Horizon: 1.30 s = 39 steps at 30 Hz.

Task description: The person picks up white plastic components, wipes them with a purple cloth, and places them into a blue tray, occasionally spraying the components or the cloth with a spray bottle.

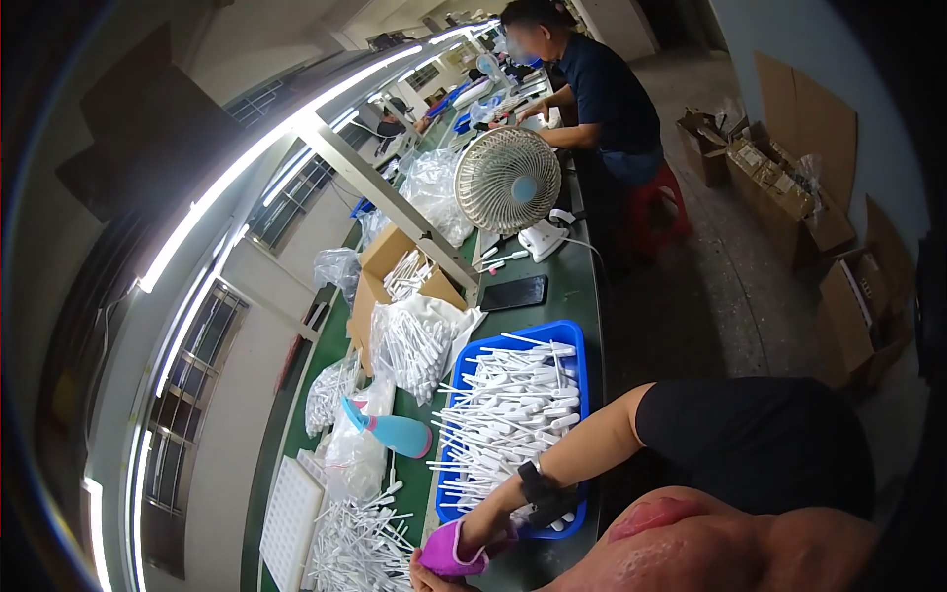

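Note:
My right hand (pixel 481 529) is at the lower edge, with a purple cloth-like covering (pixel 454 553) round it. A black band (pixel 541 491) circles the wrist. Bare bent fingertips show beyond the purple covering, but the frame cuts them off, so what they hold is hidden. Beneath the forearm stands a blue tray (pixel 583 395) full of thin white sticks (pixel 513 405) with wider, paddle-like ends. Nearest the hand lies a loose pile of similar white sticks (pixel 360 543). My left hand is not in view.
Past the pile are a white perforated rack (pixel 289 523) and a light blue spray bottle (pixel 400 434). Bags of sticks (pixel 409 345), a cardboard box (pixel 370 296), a black phone (pixel 514 292) and a fan (pixel 508 183) line the green bench. Farther up, a co-worker (pixel 612 99) works beside a red stool (pixel 659 212).

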### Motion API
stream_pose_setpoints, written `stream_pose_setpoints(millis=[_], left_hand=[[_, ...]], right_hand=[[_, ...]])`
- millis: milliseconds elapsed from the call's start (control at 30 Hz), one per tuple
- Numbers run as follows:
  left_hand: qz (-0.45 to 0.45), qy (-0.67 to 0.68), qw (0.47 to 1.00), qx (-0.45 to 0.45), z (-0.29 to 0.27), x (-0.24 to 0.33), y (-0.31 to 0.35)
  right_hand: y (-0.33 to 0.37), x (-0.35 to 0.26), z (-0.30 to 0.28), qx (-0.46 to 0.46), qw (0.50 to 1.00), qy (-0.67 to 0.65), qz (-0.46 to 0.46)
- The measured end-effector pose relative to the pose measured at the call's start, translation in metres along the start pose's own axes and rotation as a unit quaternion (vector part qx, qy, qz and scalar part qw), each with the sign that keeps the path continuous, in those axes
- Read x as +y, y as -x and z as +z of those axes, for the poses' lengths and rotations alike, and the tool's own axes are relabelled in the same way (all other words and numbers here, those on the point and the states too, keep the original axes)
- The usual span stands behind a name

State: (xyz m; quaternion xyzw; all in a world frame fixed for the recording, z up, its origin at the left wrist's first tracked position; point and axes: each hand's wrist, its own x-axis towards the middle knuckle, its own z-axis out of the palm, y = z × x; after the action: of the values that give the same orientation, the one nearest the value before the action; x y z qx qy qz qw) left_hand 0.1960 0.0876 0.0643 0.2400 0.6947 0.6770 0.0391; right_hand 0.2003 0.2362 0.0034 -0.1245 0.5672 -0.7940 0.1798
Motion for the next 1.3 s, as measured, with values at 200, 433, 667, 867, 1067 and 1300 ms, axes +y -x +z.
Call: stream_pose_setpoints(millis=[200, 433, 667, 867, 1067, 1300], left_hand=[[0.061, -0.011, 0.995, 0.076, -0.049, 0.019, 0.021], [-0.109, 0.226, 0.958, 0.136, -0.107, -0.059, -0.010], [0.017, 0.154, 0.965, 0.211, -0.011, 0.002, -0.022], [-0.068, 0.257, 0.958, 0.109, -0.062, -0.027, -0.082], [-0.218, 0.194, 0.945, -0.148, 0.056, -0.033, -0.118], [-0.205, 0.109, 0.929, -0.289, 0.104, -0.045, -0.135]], right_hand=[[0.015, -0.031, 0.034, -0.050, 0.992, 0.098, -0.064], [0.001, -0.025, 0.048, -0.024, 0.916, 0.260, -0.306], [-0.010, -0.021, -0.023, 0.124, 0.871, 0.371, -0.296], [0.011, -0.044, -0.008, -0.150, 0.985, -0.041, 0.071], [-0.004, -0.002, -0.016, -0.281, 0.958, 0.003, -0.054], [-0.031, 0.005, -0.011, -0.274, 0.880, 0.249, -0.296]])
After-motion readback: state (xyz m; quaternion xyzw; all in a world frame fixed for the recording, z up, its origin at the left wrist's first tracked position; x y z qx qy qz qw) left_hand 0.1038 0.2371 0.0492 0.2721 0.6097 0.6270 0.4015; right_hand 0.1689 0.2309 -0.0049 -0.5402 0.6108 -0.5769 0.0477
